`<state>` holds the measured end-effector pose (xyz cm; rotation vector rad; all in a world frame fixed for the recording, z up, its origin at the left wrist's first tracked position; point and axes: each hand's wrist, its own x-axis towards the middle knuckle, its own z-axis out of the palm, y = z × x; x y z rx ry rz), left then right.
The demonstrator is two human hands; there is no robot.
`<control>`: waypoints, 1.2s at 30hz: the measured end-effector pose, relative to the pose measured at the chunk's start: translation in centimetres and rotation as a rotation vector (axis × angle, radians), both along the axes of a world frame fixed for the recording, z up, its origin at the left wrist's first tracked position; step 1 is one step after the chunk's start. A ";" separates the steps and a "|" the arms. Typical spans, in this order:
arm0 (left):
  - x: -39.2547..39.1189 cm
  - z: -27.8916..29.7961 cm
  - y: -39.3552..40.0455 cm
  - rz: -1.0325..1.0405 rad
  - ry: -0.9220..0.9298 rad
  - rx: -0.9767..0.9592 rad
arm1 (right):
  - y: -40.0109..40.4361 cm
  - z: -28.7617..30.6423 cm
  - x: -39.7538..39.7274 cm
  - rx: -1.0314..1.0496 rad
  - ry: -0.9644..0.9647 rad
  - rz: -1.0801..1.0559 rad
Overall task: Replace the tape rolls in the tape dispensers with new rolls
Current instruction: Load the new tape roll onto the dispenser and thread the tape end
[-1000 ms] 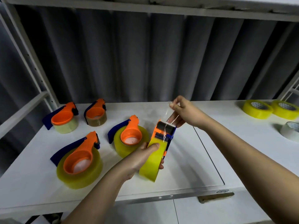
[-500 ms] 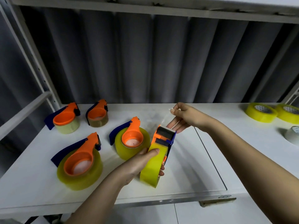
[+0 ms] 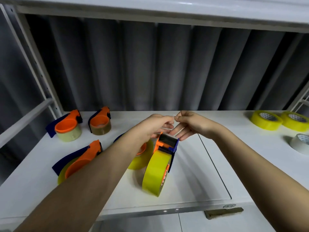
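An orange and blue tape dispenser (image 3: 167, 144) loaded with a yellow tape roll (image 3: 156, 173) stands on edge on the white table (image 3: 192, 185), with no hand holding its body. My left hand (image 3: 155, 124) and my right hand (image 3: 189, 124) meet just above the dispenser's head. Both pinch the thin clear tape end (image 3: 174, 116) pulled up from the roll. Two spare yellow rolls (image 3: 265, 121) (image 3: 296, 122) and a pale roll (image 3: 301, 144) lie at the far right.
Three other loaded dispensers sit on the left (image 3: 68, 129) (image 3: 100, 123) (image 3: 80, 162); another dispenser (image 3: 144, 155) is partly hidden behind my left forearm. A shelf post (image 3: 33, 67) rises at the left and an upper shelf (image 3: 167, 9) hangs overhead.
My left hand let go of the yellow roll and rose to meet my right hand at the tape end. The dispenser now stands on the table by itself.
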<state>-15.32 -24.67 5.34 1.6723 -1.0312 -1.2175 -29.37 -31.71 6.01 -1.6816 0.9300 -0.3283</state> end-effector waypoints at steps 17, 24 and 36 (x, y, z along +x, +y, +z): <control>0.3 -0.4 -1.6 0.099 0.254 0.161 | 0.4 -1.3 -0.3 -0.468 -0.062 -0.287; 0.4 -0.3 -1.6 0.101 0.242 0.152 | 0.2 0.1 0.1 -0.730 0.160 -0.140; 1.0 -0.8 -2.1 0.069 0.225 0.138 | -0.5 0.7 0.5 -0.299 0.083 -0.116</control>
